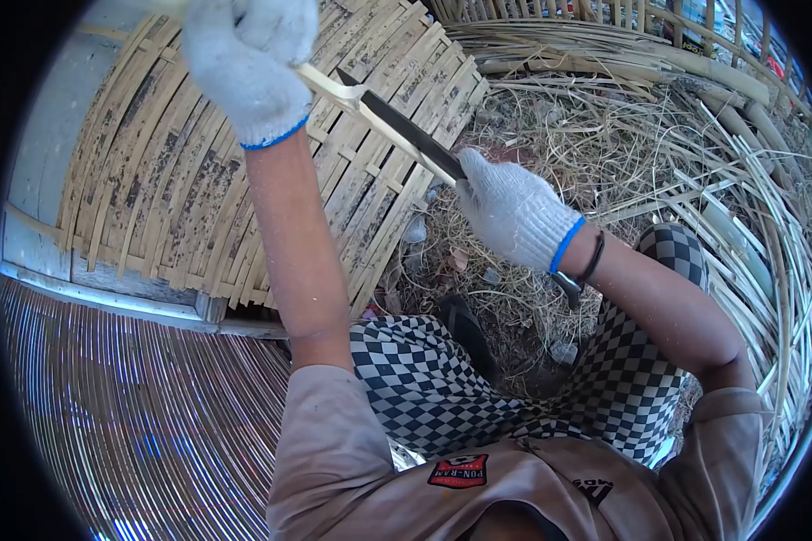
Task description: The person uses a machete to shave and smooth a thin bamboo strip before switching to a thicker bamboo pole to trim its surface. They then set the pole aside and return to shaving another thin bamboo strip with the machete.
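Observation:
My left hand [248, 77], in a white knitted glove with a blue cuff, is closed around a pale bamboo strip [329, 87] near the top edge. My gloved right hand [514, 207] grips a knife whose long dark blade [404, 128] points up and left. The blade lies against the strip, which parts into a thin curl near the knife's tip. From there the strip runs down along the blade to my right hand. The knife's handle is hidden inside the right glove.
A woven bamboo panel [189, 171] lies below my left hand. Shavings [568, 126] cover the ground, with long split strips [740, 234] heaped at the right. A slatted bamboo surface [144, 397] fills the lower left. Bamboo poles [686, 63] stand at the back.

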Motion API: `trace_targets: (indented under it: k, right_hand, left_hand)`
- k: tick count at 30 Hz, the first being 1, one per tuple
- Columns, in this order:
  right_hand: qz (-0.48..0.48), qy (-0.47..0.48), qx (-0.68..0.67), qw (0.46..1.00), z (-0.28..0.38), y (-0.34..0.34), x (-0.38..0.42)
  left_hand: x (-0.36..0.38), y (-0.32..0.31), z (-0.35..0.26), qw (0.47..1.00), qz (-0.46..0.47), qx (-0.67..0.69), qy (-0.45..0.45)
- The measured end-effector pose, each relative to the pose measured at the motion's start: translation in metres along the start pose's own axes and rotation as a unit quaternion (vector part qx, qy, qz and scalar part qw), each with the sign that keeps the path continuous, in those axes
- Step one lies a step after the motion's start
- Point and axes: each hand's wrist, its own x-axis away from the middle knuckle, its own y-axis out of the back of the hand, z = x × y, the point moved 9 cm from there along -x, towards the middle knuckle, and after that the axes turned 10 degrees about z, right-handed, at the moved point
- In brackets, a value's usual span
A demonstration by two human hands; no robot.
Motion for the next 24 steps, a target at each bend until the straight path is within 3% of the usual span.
trace_targets:
  k: [2, 3, 6, 7, 9, 10, 11, 14, 15, 18, 19, 20, 22, 23, 24]
  right_hand:
    - [-0.040, 0.057, 0.002, 0.998, 0.010, 0.015, 0.000]
    - [0.034, 0.007, -0.077, 0.996, -0.002, 0.008, -0.004]
    - [-0.065, 0.062, -0.079, 0.993, 0.029, 0.040, 0.007]
    - [-0.089, 0.072, -0.087, 0.990, 0.037, 0.047, 0.011]
    - [-0.013, 0.014, -0.071, 0.997, 0.022, 0.023, 0.001]
    - [0.024, -0.013, -0.060, 0.998, 0.010, 0.007, -0.005]
    - [-0.028, 0.031, 0.037, 0.998, -0.009, -0.011, -0.008]
    - [-0.016, 0.033, 0.046, 0.998, -0.006, 0.000, -0.011]
    - [0.019, -0.011, -0.016, 1.000, -0.013, 0.002, -0.014]
    - [0.009, 0.023, -0.088, 0.996, 0.025, 0.029, -0.003]
    - [-0.020, 0.040, -0.092, 0.995, 0.026, 0.026, -0.002]
    - [-0.003, 0.016, -0.072, 0.997, 0.016, 0.010, -0.005]
    - [0.025, -0.027, -0.022, 0.999, -0.022, -0.028, -0.016]
    - [0.015, 0.028, -0.019, 0.999, -0.030, -0.041, -0.019]
    - [0.014, 0.010, 0.000, 1.000, -0.030, -0.037, -0.019]
  left_hand:
    - [0.006, 0.004, -0.006, 1.000, -0.013, -0.019, -0.006]
    - [0.007, 0.007, -0.008, 0.999, -0.019, -0.029, -0.008]
    - [0.001, 0.015, 0.004, 0.999, 0.020, 0.026, 0.027]
    - [-0.001, 0.009, 0.003, 0.998, 0.048, 0.037, 0.002]
    - [-0.006, -0.006, 0.000, 0.991, 0.105, 0.057, -0.052]
    - [-0.003, -0.006, 0.000, 0.994, 0.090, 0.047, -0.049]
    - [-0.001, -0.006, -0.001, 0.995, 0.075, 0.037, -0.049]
    - [0.000, 0.000, -0.005, 0.993, 0.092, 0.045, -0.056]
    - [-0.001, 0.003, -0.004, 0.991, 0.107, 0.053, -0.059]
    - [-0.005, 0.009, 0.002, 0.993, 0.088, 0.051, -0.063]
    - [-0.002, 0.011, 0.013, 0.966, 0.043, 0.251, -0.035]
    - [0.000, 0.006, 0.025, 0.897, -0.004, 0.441, -0.008]
    - [0.005, 0.013, 0.023, 0.898, -0.032, 0.439, -0.007]
    - [0.007, 0.024, 0.012, 0.968, -0.012, 0.249, -0.028]
    - [0.007, 0.029, 0.003, 0.997, 0.008, 0.048, -0.051]
